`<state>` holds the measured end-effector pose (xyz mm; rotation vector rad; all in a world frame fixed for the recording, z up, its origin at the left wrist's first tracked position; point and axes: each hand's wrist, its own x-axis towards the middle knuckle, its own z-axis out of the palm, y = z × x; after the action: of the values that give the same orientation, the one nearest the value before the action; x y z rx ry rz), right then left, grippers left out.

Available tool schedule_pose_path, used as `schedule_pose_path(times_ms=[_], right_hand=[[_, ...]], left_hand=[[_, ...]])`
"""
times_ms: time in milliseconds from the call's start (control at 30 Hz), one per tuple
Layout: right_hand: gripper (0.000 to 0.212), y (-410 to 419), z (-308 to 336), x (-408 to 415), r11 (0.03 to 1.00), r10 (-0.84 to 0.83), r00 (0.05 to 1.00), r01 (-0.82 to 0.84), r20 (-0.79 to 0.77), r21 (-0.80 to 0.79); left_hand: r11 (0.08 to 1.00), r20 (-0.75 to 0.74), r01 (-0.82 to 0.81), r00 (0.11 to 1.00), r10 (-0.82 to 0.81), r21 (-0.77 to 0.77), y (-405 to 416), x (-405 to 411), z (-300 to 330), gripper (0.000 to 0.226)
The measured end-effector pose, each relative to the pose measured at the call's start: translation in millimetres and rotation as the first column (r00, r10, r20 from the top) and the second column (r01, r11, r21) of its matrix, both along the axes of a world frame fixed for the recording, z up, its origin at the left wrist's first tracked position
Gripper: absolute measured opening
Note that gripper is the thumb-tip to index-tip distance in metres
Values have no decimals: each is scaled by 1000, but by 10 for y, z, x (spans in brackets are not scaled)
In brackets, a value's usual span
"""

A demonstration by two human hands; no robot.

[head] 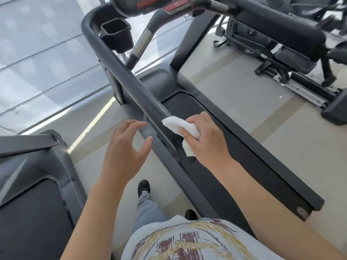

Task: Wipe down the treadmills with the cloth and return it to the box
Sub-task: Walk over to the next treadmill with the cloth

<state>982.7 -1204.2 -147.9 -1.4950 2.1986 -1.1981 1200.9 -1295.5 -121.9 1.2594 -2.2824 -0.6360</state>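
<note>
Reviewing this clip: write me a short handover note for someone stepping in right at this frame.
Right hand grips the white cloth, pressed to the near end of the treadmill's side handrail.
Left hand is open, fingers spread, hovering beside the rail and holding nothing.
Done: cannot tell how much of the rail has been wiped.
Left: finish this treadmill, wipe the second treadmill on the left, then return the cloth to the box, which is not in view.

Soft white cloth [180, 128], matt grey plastic handrail [120, 72], shiny metal grip bar [143, 41], matt black belt [234, 156]
</note>
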Motion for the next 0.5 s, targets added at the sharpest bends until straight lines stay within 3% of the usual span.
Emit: schedule_pose_path(times_ms=[133, 267, 500], right_hand=[[27, -369, -67, 51, 995, -60, 998, 62, -27, 80], [36, -693, -22, 146, 991, -49, 986, 69, -161, 117], [27, -1348, 82, 410, 967, -79, 926, 161, -369, 198]], left_hand=[[998, -13, 66, 998, -66, -10, -570, -143, -19, 39], [992, 0, 127, 992, -127, 3, -1198, -211, -77, 41], [961, 35, 273, 962, -272, -44, -2294, -259, -74, 49]])
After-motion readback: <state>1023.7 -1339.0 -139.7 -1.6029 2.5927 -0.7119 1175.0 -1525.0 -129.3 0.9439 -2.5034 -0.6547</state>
